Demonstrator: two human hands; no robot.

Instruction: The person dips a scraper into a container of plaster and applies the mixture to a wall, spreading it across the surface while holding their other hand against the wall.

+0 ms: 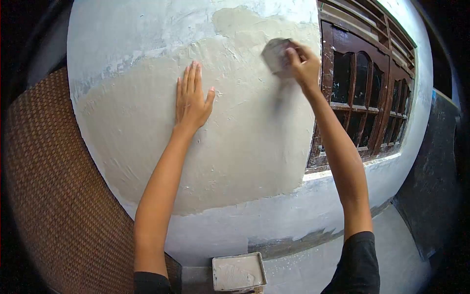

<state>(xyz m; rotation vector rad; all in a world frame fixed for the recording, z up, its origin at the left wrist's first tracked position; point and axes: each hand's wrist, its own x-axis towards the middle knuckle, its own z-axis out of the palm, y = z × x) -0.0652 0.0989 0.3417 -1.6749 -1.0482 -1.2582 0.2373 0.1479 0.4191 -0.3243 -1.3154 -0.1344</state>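
Note:
My left hand (192,103) lies flat against the wall with its fingers stretched upward, resting on a broad patch of beige-grey plaster (235,152). Up at the right, close to the window frame, my right hand (304,63) grips a flat grey scraper (275,55), its fingers and thumb closed on the tool's near side. The scraper is over the plastered area, slightly blurred, with a shadow below it. Ridges and small lumps mark the plaster, and whitish-blue wall (132,24) shows above and below the patch.
A brown wooden window (362,88) with glass panes borders the plaster on the right. Below, on the grey floor (303,274), stands a rectangular tray (263,274) of plaster mix. A woven brown panel (54,186) stands at the left, and a dark panel (431,171) at the right.

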